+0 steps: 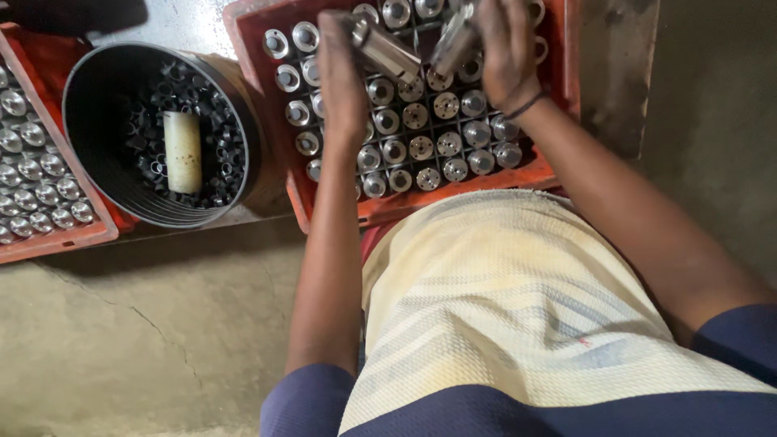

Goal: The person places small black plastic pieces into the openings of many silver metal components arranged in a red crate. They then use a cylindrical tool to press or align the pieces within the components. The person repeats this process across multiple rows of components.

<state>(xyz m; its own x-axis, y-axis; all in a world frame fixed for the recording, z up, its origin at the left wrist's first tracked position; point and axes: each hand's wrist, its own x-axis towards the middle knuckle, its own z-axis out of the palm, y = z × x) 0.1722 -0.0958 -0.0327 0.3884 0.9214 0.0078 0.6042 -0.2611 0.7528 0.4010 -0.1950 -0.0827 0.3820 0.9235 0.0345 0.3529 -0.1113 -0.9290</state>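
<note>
— What are your hands doing?

— My left hand is closed around a short metal cylinder, lifted above the red crate in front of me. My right hand grips a second metal cylinder (blurred, so I cannot make out its details), held just beside the first, over the far half of the crate.

— And what is around them?

— The crate holds rows of small round metal parts standing in a grid. To its left sits a round black tub of dark rings with a pale cylinder lying on top. Further left, another red crate carries more shiny parts. A cream cloth covers my lap, above a cracked concrete floor.
</note>
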